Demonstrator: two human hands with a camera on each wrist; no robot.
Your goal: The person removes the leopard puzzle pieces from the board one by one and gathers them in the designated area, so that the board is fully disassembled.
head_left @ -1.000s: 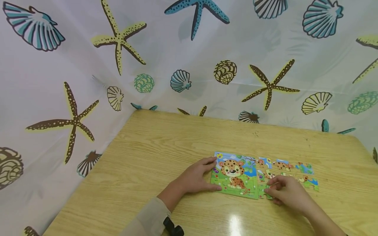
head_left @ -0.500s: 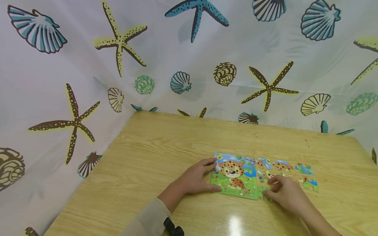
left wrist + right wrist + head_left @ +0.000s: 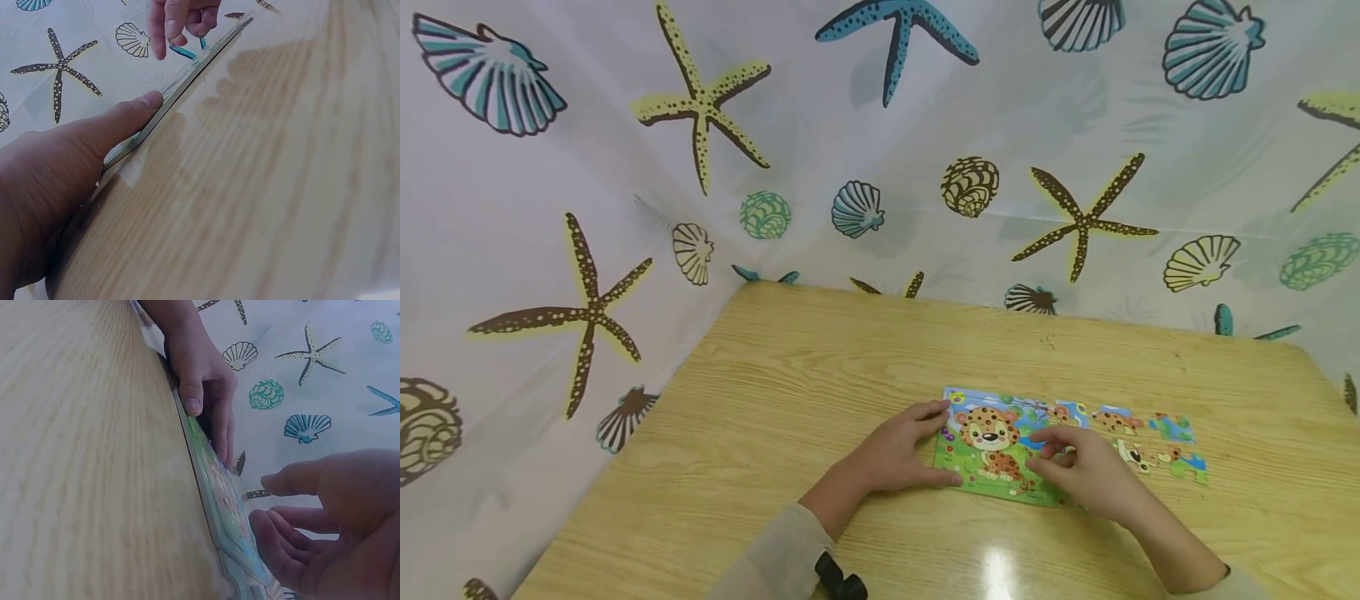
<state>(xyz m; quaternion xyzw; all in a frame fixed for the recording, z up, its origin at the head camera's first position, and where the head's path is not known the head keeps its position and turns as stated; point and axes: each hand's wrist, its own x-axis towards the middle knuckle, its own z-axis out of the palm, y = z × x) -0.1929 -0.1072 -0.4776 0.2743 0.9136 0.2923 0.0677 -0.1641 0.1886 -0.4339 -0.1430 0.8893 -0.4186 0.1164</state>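
Note:
A leopard jigsaw puzzle [image 3: 992,454] lies assembled in its flat square board, right of centre on the table. My left hand [image 3: 898,450] rests at its left side, thumb on the lower edge and index finger by the upper left corner. In the left wrist view the left thumb [image 3: 134,115] lies along the board's edge. Over the board's right side hovers my right hand [image 3: 1090,471], fingers loosely bent. The right wrist view shows a gap between its thumb [image 3: 290,479] and fingers, with nothing visible in it. The right hand hides part of the board's right edge.
Right of the board, joined puzzle pieces [image 3: 1172,428] lie in rows, partly behind my right hand. The wooden table [image 3: 820,358] meets a hanging cloth [image 3: 910,225] printed with shells and starfish at its back and left. A black strap device [image 3: 841,577] sits at my left wrist.
My right hand has moved left from the loose pieces to over the puzzle board, uncovering some pieces behind it. The left hand and the board have stayed put.

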